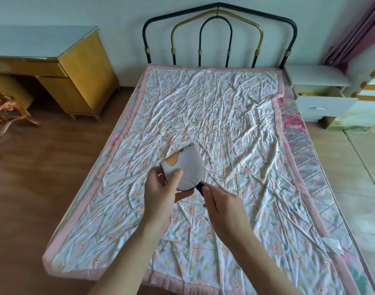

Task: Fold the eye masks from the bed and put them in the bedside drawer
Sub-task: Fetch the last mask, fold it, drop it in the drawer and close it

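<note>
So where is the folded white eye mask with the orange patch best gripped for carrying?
Pinch the white eye mask across its folded near end, from the left, as the left hand does: both layers meet there. The right hand touches the dark strap.

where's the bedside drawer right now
In the head view, the bedside drawer sits far right, pulled open on the white nightstand beside the headboard.

The bed (203, 124) runs from near to far, headboard (219, 37) at the far end. A desk (76, 67) stands far left, a bedside cabinet (318, 86) far right, its drawer (325, 106) pulled out.
</note>
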